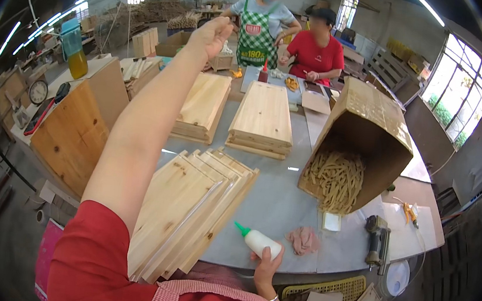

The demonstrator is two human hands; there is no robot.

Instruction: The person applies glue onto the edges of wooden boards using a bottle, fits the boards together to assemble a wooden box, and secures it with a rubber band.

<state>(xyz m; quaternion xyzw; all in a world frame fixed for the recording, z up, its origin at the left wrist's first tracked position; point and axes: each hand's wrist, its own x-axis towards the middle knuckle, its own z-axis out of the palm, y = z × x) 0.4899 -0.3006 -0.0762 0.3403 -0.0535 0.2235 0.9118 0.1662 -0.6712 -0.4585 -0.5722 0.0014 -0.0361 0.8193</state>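
The right hand (267, 269) wraps the bottle (260, 242) over the tabletop (283, 199), green nozzle (241, 228) toward the stacked boards (177, 202); the left hand (210, 37) is raised, fingers curled — whether around anything, I cannot tell. If this is gluing, squeeze steadily along each edge — rag (304, 240) near for drips.

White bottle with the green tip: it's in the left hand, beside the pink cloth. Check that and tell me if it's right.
Wrong hand: the head view shows the right hand holding the green-tipped white bottle, beside the pink cloth. The left hand is raised.
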